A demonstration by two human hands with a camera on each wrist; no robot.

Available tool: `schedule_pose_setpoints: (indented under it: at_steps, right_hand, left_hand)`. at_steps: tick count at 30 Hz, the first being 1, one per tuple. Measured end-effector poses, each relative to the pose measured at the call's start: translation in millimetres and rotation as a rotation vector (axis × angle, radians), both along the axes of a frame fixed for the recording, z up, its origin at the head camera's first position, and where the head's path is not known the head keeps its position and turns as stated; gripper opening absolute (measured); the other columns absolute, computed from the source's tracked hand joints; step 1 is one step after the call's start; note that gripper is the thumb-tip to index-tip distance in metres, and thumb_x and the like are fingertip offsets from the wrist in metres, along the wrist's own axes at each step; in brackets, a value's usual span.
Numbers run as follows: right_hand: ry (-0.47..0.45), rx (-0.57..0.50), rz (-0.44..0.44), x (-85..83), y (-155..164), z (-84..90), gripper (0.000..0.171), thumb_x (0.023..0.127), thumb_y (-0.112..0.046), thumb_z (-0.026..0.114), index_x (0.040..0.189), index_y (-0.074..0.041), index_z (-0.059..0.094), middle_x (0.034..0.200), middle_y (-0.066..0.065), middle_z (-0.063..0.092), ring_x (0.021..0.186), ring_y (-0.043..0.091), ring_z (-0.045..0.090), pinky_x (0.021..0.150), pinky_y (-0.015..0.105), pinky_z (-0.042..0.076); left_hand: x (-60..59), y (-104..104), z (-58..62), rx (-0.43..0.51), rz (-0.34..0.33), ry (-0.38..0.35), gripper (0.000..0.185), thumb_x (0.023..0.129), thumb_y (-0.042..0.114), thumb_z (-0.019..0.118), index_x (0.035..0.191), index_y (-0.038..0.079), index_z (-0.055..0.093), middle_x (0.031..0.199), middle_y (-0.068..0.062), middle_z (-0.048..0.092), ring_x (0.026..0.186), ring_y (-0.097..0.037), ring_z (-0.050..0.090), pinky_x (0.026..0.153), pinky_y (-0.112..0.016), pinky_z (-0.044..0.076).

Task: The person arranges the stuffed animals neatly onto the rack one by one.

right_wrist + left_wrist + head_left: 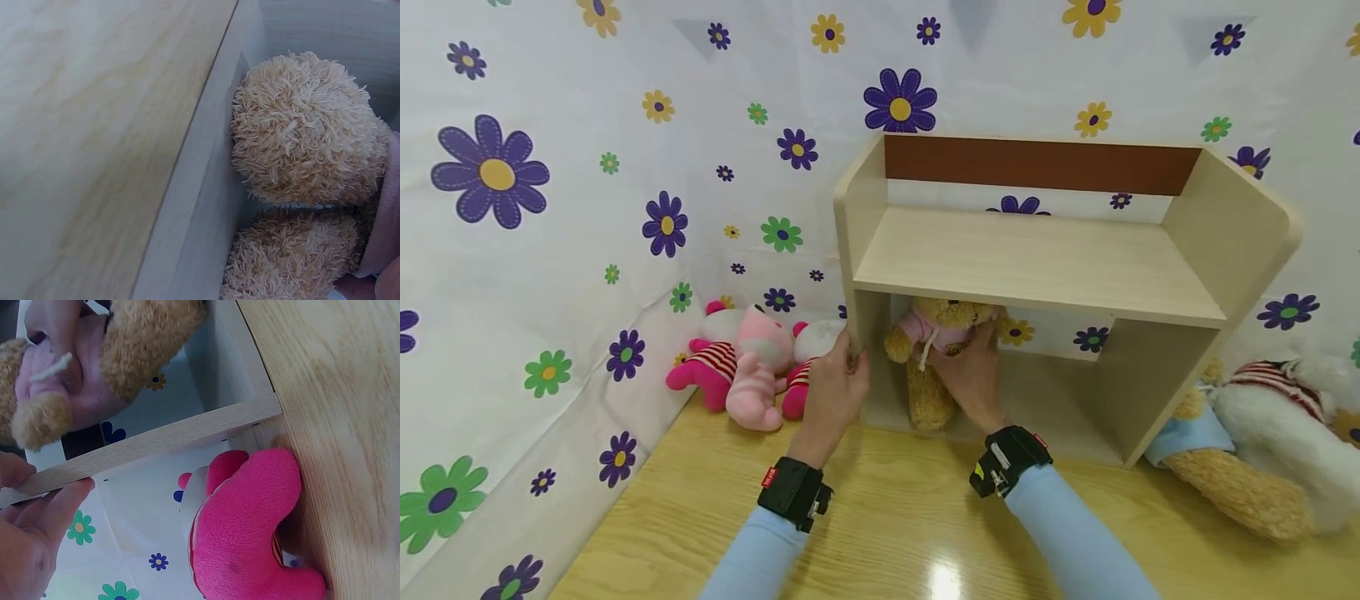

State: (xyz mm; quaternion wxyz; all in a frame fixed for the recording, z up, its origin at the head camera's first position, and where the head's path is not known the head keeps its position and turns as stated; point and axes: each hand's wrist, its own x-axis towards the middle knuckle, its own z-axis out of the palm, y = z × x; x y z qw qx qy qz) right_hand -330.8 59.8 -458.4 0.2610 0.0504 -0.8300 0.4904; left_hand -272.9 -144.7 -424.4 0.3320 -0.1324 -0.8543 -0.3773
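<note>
Head view: right hand (972, 377) clasps the upright teddy bear (934, 354) inside the lower bay of the wooden shelf (1037, 267), hard against its left wall, long axis vertical, while left hand (835, 396) pinches that wall's front edge, just beside the bear.

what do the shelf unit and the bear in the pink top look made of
Shelf unit: seemingly laminated board, pale matte wood-grain print, with a brown back strip. Bear: curly tan plush, visibly shaggy in the right wrist view, probably soft stuffed; its pink top looks like smooth fleece.
</note>
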Motion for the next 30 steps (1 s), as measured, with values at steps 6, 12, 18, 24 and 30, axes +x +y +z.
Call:
schedule_pose_setpoints:
  at_steps: [6,12,18,24,30]
  right_hand:
    - [-0.046,0.015,0.006,-11.3,-3,1.5,0.1,0.078,-0.048,0.084,0.15,-0.009,0.027,0.133,0.023,0.049,0.111,0.039,0.062,0.085,0.054,0.054]
    - [-0.138,0.017,-0.004,-19.8,-10,1.7,0.113,0.074,-0.054,0.085,0.155,-0.01,0.019,0.145,0.027,0.042,0.125,0.044,0.058,0.094,0.057,0.053]
    - [-0.21,0.013,-0.039,-23.0,-23,1.5,0.131,0.074,-0.056,0.084,0.162,-0.009,-0.002,0.16,0.029,0.02,0.142,0.047,0.038,0.103,0.061,0.047]
    - [-0.277,0.094,-0.113,-26.4,-34,6.8,0.137,0.075,-0.06,0.08,0.161,0.0,-0.008,0.164,0.031,0.011,0.148,0.051,0.028,0.106,0.064,0.044]
    - [-0.27,0.121,-0.069,-22.9,-32,6.6,0.134,0.081,-0.062,0.075,0.161,-0.005,-0.015,0.165,0.032,0.007,0.144,0.056,0.03,0.103,0.067,0.044]
  left_hand:
    - [0.2,4,-2.9,0.0,-0.002,0.012,0.033,0.095,0.005,0.066,0.127,-0.003,0.061,0.079,-0.019,0.072,0.06,-0.021,0.061,0.054,-0.036,0.051]
    - [3.8,4,-4.1,0.006,-0.014,-0.005,0.036,0.094,0.002,0.066,0.13,-0.003,0.06,0.066,-0.015,0.063,0.055,-0.019,0.052,0.05,-0.029,0.039]
    - [4.2,2,-6.8,-0.005,-0.016,0.006,0.039,0.094,0.001,0.066,0.132,-0.003,0.059,0.072,-0.017,0.068,0.057,-0.018,0.054,0.051,-0.028,0.041]
    - [1.4,0,-6.7,-0.008,-0.015,0.03,0.041,0.093,0.001,0.065,0.133,-0.002,0.059,0.067,-0.016,0.065,0.055,-0.019,0.052,0.05,-0.031,0.04]
    - [-1.8,0,-6.5,-0.007,0.001,0.026,0.042,0.093,0.001,0.066,0.134,-0.002,0.058,0.084,-0.023,0.073,0.061,-0.025,0.064,0.054,-0.038,0.052]
